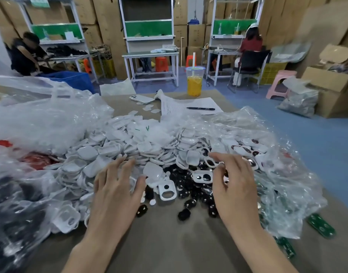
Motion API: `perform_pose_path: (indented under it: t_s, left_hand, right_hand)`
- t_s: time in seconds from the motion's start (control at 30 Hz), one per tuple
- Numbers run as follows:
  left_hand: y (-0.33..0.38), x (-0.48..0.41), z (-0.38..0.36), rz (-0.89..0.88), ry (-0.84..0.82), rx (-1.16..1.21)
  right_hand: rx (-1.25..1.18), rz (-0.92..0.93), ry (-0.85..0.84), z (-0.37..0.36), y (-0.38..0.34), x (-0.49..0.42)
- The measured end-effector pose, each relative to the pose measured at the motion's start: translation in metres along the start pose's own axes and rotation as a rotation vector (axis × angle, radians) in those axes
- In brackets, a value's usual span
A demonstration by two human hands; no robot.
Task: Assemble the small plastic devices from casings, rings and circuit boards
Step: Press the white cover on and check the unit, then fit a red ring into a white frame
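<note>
A big heap of white plastic casings (141,146) covers the middle of the table. Small black parts (191,186) lie in a patch in front of it. A white casing with two holes (167,190) lies between my hands. My left hand (118,186) hovers with spread, relaxed fingers over the casings at the heap's near edge, holding nothing. My right hand (232,180) is over the black parts, fingers bent, fingertips at a white ring-shaped piece (211,161); whether it pinches it I cannot tell. Green circuit boards (321,225) lie at the right.
Crumpled clear plastic bags (41,119) flank the heap on both sides. A phone (141,99), a paper sheet with a pen (200,108) and a cup of orange drink (194,81) stand at the table's far end. Workbenches, cartons and two seated people are beyond.
</note>
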State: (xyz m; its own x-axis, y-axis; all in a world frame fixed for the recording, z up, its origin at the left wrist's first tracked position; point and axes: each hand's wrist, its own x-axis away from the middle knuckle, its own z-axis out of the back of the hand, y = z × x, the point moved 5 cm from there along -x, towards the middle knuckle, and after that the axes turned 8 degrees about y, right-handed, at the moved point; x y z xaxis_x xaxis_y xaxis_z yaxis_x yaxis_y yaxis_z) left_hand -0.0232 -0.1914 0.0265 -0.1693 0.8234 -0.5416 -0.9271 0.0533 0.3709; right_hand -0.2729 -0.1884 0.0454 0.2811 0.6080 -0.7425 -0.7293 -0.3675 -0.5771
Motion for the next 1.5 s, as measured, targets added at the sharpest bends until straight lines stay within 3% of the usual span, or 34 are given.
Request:
perform_pose_path:
  t_s: [0.07,0.17,0.27,0.37,0.63,0.87,1.07,1.3,1.5]
  left_hand:
    - [-0.001,-0.002,-0.002,-0.020,-0.040,-0.049]
    - [0.002,0.000,-0.007,-0.108,-0.139,-0.154]
    - [0.015,0.009,-0.017,-0.237,-0.255,-0.247]
    - [0.021,0.011,-0.025,-0.284,-0.207,-0.229]
    - [0.015,-0.010,-0.031,-0.269,-0.012,-0.181]
    - [0.018,-0.003,-0.028,-0.334,0.165,-0.004]
    - [0.017,-0.006,-0.023,-0.292,0.208,0.092]
    - [0.011,-0.007,-0.025,-0.165,0.198,0.006]
    - [0.025,-0.006,-0.016,-0.283,0.226,0.062]
  right_hand:
    - [0.038,0.015,-0.147,-0.012,-0.004,0.008]
    - [0.287,0.086,-0.306,-0.031,-0.009,0.022]
    - [0.517,0.012,-0.518,-0.047,-0.006,0.033]
    - [0.548,0.066,-0.637,-0.057,-0.005,0.042]
    - [0.427,0.213,-0.524,-0.061,-0.020,0.039]
    - [0.467,0.205,-0.441,-0.072,-0.031,0.026]
    - [0.394,0.234,-0.483,-0.078,-0.027,0.027]
    - [0.269,0.267,-0.408,-0.074,-0.024,0.024]
    - [0.111,0.177,-0.394,-0.073,-0.024,0.018]
